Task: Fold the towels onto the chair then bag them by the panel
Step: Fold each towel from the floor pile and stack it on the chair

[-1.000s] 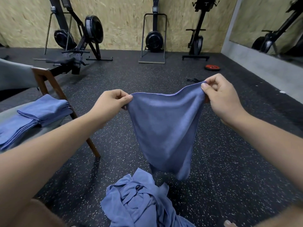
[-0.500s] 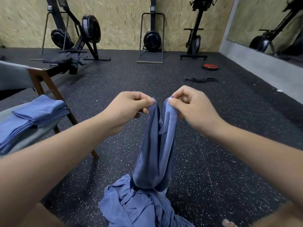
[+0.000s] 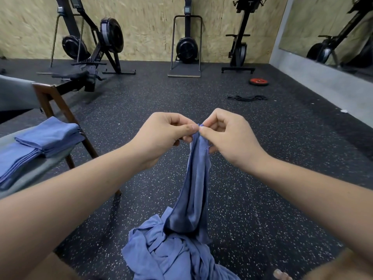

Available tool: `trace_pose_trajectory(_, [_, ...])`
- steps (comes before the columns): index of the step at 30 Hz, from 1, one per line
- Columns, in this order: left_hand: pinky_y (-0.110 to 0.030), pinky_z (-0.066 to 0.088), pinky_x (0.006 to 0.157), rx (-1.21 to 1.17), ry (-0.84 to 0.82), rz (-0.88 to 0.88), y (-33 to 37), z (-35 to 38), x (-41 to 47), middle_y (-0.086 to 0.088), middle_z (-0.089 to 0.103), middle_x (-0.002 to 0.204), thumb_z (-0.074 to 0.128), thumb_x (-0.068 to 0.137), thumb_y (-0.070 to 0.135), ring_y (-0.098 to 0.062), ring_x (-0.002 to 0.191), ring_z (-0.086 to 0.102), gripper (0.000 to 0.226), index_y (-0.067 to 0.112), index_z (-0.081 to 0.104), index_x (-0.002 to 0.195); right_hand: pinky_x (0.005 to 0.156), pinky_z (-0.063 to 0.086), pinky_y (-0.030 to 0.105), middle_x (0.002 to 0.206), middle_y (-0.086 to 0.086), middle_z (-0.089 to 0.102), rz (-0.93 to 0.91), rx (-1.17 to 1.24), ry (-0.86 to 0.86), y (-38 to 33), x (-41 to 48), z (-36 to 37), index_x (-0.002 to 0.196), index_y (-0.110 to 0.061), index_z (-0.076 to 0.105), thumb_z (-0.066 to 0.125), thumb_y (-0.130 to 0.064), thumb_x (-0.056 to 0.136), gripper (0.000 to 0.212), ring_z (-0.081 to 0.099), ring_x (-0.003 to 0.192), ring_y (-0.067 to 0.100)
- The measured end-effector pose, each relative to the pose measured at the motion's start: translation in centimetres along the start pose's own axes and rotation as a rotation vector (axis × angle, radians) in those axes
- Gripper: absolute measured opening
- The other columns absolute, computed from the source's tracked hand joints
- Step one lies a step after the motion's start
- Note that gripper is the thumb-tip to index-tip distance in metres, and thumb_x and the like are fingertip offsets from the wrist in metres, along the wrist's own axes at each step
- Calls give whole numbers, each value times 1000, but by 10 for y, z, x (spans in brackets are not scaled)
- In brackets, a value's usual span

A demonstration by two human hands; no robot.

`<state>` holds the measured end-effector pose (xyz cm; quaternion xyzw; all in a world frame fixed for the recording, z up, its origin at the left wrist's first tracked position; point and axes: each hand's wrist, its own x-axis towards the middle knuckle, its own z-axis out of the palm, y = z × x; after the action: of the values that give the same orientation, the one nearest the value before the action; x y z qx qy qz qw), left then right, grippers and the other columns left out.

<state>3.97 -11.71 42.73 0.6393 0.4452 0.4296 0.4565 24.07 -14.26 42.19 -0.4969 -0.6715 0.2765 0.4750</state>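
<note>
Both hands [image 3: 161, 136] [image 3: 228, 136] pinching towel [image 3: 196, 178] top, together

Left hand [image 3: 161, 136], right hand [image 3: 228, 136] bare; forearms [image 3: 90, 184] unsleeved; bare toe [image 3: 282, 275] at bottom edge.

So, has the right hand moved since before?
Yes: the right hand moved left, from right of the black strap to its left, meeting the left hand on the towel.

The towel [image 3: 196, 178] you held was soft, matt cloth; the chair [image 3: 44, 87] frame was dark, smooth wood; the floor [image 3: 262, 178] was matt, speckled rubber; the wall [image 3: 141, 27] was rough, unpainted chipboard.
</note>
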Motion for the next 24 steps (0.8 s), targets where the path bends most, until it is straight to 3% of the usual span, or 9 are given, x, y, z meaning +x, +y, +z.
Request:
trace_pose_trajectory(3, [-18,46,61,5,57,25,0,-1,0,-8,76,80,79,97,15,-9,70,65,11,4,81,99,70,68,48,88,7,79,38,88,-58,-4,-2,2,99,-9,73,67,-5,100,7,79,80,22])
trace_pose_trajectory(8, [-16,49,63,95,105,79,3,-6,-2,-6,79,83,82,95,22,-8,72,67,9,12,83,94,85,67,37,106,9,81,66,195,-178,-8,-8,4,122,-4,74,43,12,104,39,81,99,22])
trace_pose_trajectory(12, [-33,57,80,219,93,114,0,-6,-5,0,80,85,88,86,30,-7,76,68,8,25,82,89,88,65,33,120,13,78,106,234,-205,-8,-11,6,137,-2,68,38,13,106,46,80,104,20])
trace_pose_trajectory(15, [-39,57,79,271,78,139,-1,-5,-5,3,79,84,87,81,31,-9,75,66,8,31,81,87,95,64,35,127,10,76,100,251,-225,-8,-12,9,145,-3,63,39,12,107,47,78,110,19])
trace_pose_trajectory(20, [-35,51,80,212,73,163,5,-17,1,-10,80,91,82,90,12,-12,79,65,10,22,84,92,97,62,30,121,9,77,44,238,-234,-13,-12,5,135,-9,67,43,12,106,43,77,112,13])
trace_pose_trajectory(24, [-39,48,83,132,59,176,9,-21,2,-22,76,95,83,89,10,-19,83,61,10,17,84,95,83,64,37,99,-1,80,-24,15,-139,-6,-7,0,116,-23,66,64,-3,100,26,78,92,14])
